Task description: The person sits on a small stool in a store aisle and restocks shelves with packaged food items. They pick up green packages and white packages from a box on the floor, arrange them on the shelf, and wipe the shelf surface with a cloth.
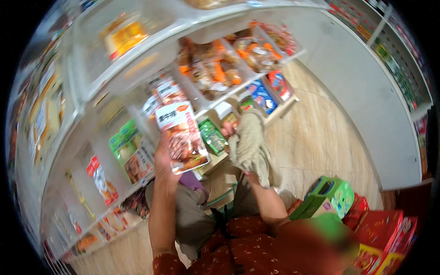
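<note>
My left hand (pixel 163 154) grips the left side of a flat plastic food packet (pixel 187 142), which has a white top and a picture of meat. Draped over my right hand (pixel 227 130) is a beige cloth (pixel 252 147); some fingertips show at its left edge and the wrist below it. Similar meat packets (pixel 166 87) stand in a clear shelf compartment just beyond the held one. A green packet (pixel 212 135) sits in the low tray between my hands. Motion blur softens the details.
Clear bins of brown snacks in orange-marked wrappers (pixel 216 68) line the shelf ahead. Blue packs (pixel 263 96) fill part of the lower tray (pixel 282 110). A white cabinet (pixel 364 89) curves along the right. A green carton (pixel 323 196) and red boxes (pixel 378 227) stand at lower right.
</note>
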A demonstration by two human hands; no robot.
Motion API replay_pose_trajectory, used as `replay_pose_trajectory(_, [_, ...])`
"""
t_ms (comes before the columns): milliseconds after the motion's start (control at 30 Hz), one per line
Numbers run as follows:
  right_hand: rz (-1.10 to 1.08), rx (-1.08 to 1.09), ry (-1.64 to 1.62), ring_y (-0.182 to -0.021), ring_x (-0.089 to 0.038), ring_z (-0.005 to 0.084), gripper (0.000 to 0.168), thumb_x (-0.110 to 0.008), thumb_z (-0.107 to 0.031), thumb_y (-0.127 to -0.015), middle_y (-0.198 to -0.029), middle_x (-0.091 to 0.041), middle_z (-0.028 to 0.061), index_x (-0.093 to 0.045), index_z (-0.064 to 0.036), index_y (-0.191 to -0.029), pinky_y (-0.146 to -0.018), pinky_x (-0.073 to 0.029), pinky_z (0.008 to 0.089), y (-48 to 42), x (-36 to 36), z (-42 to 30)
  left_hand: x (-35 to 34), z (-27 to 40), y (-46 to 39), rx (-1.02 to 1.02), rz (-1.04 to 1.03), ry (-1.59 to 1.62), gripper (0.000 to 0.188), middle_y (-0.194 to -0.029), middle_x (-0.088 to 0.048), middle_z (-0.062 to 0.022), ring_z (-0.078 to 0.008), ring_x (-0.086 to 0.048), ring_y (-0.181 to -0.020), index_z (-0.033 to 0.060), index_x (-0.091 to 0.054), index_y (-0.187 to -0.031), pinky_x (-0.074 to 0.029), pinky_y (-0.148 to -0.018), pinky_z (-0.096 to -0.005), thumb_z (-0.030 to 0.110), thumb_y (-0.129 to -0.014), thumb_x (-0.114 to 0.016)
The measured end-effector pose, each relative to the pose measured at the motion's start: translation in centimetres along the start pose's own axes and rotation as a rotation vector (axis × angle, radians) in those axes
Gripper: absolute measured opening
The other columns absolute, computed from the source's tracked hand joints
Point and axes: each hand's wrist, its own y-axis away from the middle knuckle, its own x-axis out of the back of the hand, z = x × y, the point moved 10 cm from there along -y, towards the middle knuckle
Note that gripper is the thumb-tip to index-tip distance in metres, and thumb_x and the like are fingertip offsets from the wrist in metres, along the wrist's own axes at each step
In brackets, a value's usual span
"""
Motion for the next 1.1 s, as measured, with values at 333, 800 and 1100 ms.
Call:
replay_pose_trajectory(333, [-0.09, 0.235, 0.125, -0.096, -0.054, 0.0217, 0.031, -0.042, -0.016, -0.091, -0.105, -0.053, 0.0157, -0.041, 0.002, -0.116, -0.074, -0.052, 0.0302, -0.3, -0.7, -2.4, -1.3, -1.6, 0.5, 0.059, 0.037, -0.347, 0.032, -0.101, -0.059, -0.0092, -0.0157, -0.059, -0.087, 0.0006, -0.046, -0.116, -0.049, -0.078, -0.0287, 0.014, -0.088, -0.049])
replay_pose_trajectory(800, [-0.036, 0.442, 0.4, -0.108, -0.046, 0.0236, 0.047, -0.049, -0.013, -0.087, -0.125, -0.039, 0.0139, -0.028, -0.011, -0.129, -0.091, -0.04, 0.0344, 1.2, -3.9, 2.7, -3.2, -3.7, 0.3, -0.248, -0.072, -0.839, 0.055, -0.14, -0.02, -0.0129, -0.0211, -0.029, -0.123, -0.0004, -0.031, -0.131, -0.024, -0.101, -0.0315, 0.039, -0.093, -0.034])
replay_pose_trajectory(1100, [0.188, 1.136, 1.539, -0.115, -0.038, 0.0304, 0.035, -0.058, -0.017, -0.075, -0.124, -0.041, 0.0163, -0.052, -0.01, -0.109, -0.096, -0.028, 0.0399, 2.9, -10.4, -2.2, -6.1, -6.2, 1.8, 0.061, -0.31, -0.625, 0.081, -0.141, -0.019, -0.0124, -0.0202, -0.02, -0.13, 0.0027, -0.01, -0.139, -0.014, -0.105, -0.031, 0.042, -0.08, -0.05])
